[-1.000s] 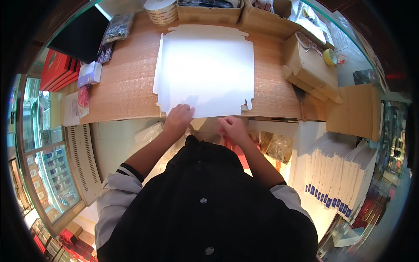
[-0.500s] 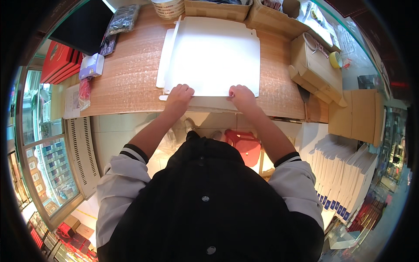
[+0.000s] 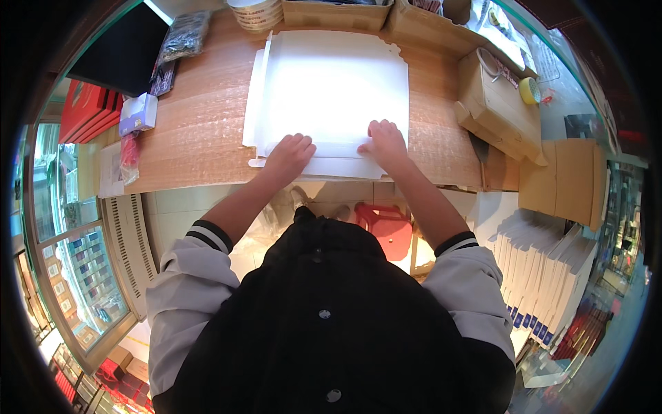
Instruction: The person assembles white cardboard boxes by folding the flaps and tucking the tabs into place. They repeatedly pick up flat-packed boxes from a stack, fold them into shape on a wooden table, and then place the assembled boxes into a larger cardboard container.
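A white die-cut cardboard sheet (image 3: 331,90), like a flat box blank with notched corners, lies on the wooden table in front of me. A narrow flap (image 3: 338,167) runs along its near edge, past a crease. My left hand (image 3: 292,156) rests near the left end of that crease, its fingers bent and touching the board. Toward the right end, my right hand (image 3: 386,145) has its thumb apart from its bent fingers, over the board. Neither hand shows anything gripped. The undersides of the fingers are hidden.
Brown cardboard boxes (image 3: 496,103) and a yellow tape roll (image 3: 529,90) stand at the right. A tissue pack (image 3: 138,114), red boxes (image 3: 89,110) and a plastic-wrapped bundle (image 3: 186,36) lie left. Stacked paper bowls (image 3: 256,14) stand behind. Below is a red stool (image 3: 387,231).
Both hands have let go of the sheet's near edge and moved onto the board. The near flap, bent down before, now lies flatter toward me. The sheet sits slightly nearer.
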Motion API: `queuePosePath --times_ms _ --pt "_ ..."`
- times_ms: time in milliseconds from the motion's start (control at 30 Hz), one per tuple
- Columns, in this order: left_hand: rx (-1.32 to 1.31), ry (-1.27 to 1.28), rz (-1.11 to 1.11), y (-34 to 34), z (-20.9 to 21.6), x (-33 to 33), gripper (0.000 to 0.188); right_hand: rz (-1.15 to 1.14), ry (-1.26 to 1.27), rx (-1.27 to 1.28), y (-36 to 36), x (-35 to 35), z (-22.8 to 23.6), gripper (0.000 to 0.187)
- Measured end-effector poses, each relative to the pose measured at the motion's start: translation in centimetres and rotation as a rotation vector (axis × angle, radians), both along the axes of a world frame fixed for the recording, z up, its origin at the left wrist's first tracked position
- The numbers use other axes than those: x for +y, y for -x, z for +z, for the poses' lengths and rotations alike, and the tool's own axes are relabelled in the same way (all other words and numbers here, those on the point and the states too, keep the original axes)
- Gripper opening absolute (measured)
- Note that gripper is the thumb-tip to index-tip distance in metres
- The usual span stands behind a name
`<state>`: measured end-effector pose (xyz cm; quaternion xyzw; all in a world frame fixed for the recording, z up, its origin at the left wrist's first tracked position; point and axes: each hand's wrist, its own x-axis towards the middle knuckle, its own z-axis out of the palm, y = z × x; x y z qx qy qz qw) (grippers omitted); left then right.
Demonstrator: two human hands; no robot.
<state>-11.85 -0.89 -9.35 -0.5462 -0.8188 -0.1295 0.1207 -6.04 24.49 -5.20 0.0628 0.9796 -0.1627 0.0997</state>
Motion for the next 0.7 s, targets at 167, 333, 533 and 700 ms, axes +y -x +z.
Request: queuePosePath --times_ms 167,333,533,700 --pt "0.077 0.12 -0.026 -0.2 0.0 0.5 0.007 0.227 0.127 0.274 -1.5 -1.2 -3.4 0.017" --pt "-0.018 0.282 -0.026 0.5 0.2 1.4 0.007 0.349 0.116 0.377 -1.1 -5.1 -3.5 0.01" --pt "-0.247 0.025 0.079 1.0 -0.4 0.7 0.018 0.331 0.134 0.316 -0.6 -5.2 -4.1 0.011" --pt "-0.384 0.216 0.376 3.4 -0.3 -2.5 0.029 0.208 0.086 -0.031 0.2 -0.3 -3.4 0.019"
